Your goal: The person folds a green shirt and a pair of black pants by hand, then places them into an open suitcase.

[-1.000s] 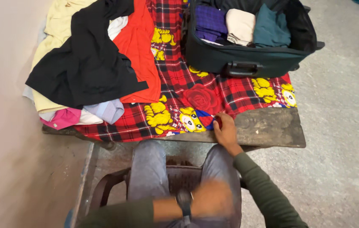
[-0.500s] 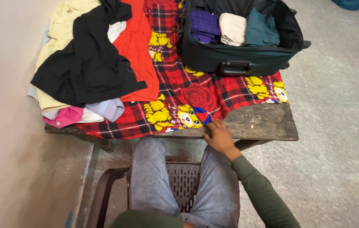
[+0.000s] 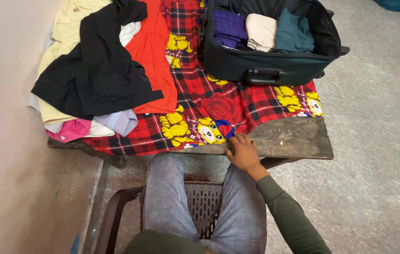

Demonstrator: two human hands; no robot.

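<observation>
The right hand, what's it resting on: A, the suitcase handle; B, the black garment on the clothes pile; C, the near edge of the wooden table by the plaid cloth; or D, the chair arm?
C: the right hand lies flat on the wooden table at its near edge, fingertips touching the plaid cloth, well short of the suitcase.

One suitcase (image 3: 265, 66) is lying open on one wooden surface (image 3: 294, 138), and three folded garments are showing inside it: one purple (image 3: 228, 26), one cream (image 3: 261, 30), one teal (image 3: 294, 33). One plaid cloth (image 3: 209, 103) is covering the surface. One heap of loose clothes (image 3: 96, 70) is lying beside the suitcase (exact garment count cannot be told). One hand (image 3: 243, 153) is showing, and one plastic chair (image 3: 204, 202).
</observation>
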